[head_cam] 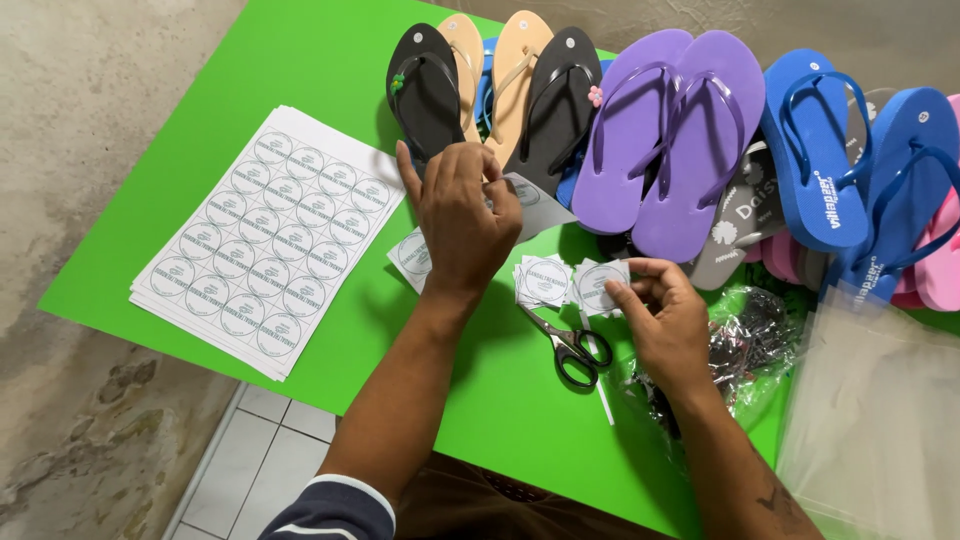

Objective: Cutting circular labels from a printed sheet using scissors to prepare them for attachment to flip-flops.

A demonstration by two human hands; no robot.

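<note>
A small square-cut paper label (pixel 597 287) with a round pale-green printed ring sits just right of the frame's centre, pinched at its right edge, lying nearly flat. Beside it on the left rests a little pile of similar cut labels (pixel 543 280) on the green table. Slightly above centre, a larger white piece of sticker sheet (pixel 532 203) is held flat, partly hidden.

White round-label sheets (pixel 268 240) left; cut labels (pixel 570 283) mid-table; clear bags (pixel 880 420) right.
</note>
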